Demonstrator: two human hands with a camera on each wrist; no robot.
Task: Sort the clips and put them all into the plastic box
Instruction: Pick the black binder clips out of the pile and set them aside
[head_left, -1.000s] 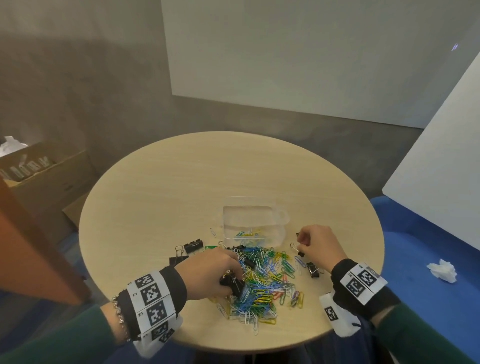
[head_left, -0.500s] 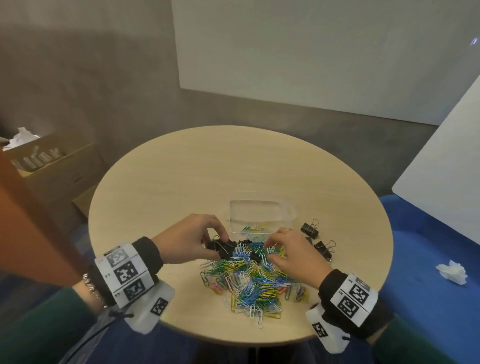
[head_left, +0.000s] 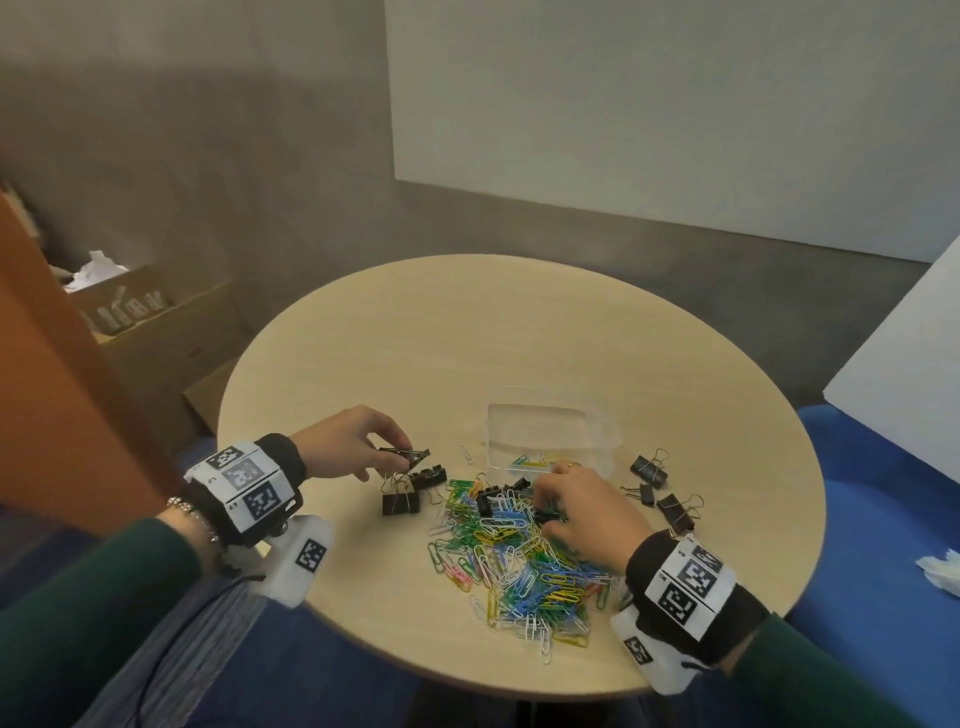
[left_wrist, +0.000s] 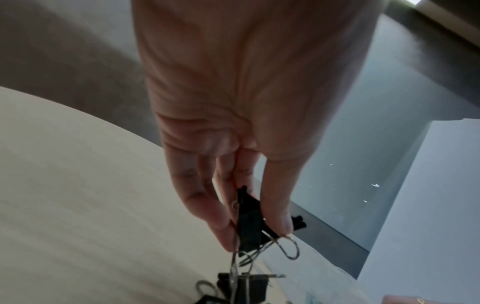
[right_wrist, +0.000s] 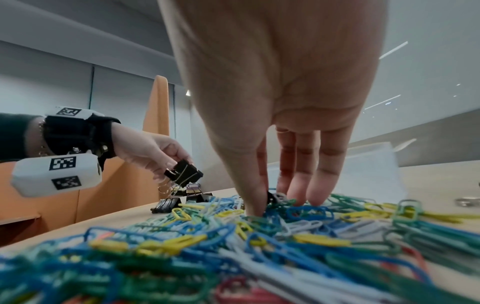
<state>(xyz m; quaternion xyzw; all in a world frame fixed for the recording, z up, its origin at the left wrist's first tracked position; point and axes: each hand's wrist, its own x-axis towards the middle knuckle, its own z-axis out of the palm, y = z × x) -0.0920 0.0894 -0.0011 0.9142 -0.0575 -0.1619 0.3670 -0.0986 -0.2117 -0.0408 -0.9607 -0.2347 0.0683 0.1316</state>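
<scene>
A heap of coloured paper clips (head_left: 519, 566) lies on the round table's near side, with black binder clips (head_left: 491, 501) mixed into its far edge. The clear plastic box (head_left: 550, 434) stands just beyond it and has a few paper clips inside. My left hand (head_left: 395, 453) pinches a black binder clip (left_wrist: 249, 224) above two others (head_left: 400, 503) lying left of the heap. My right hand (head_left: 545, 508) reaches down into the heap, where thumb and forefinger pinch a small black binder clip (right_wrist: 271, 197) that is mostly hidden.
Three black binder clips (head_left: 667, 501) lie right of the box. The table (head_left: 467, 353) is bare wood on its far half. A cardboard box (head_left: 156, 332) and an orange panel (head_left: 57, 395) stand to the left, and blue seating (head_left: 883, 519) is at right.
My left hand has moved left out of the heap with a binder clip, to above the clips lying there. My right hand stays at the heap's far edge, fingers now dug in.
</scene>
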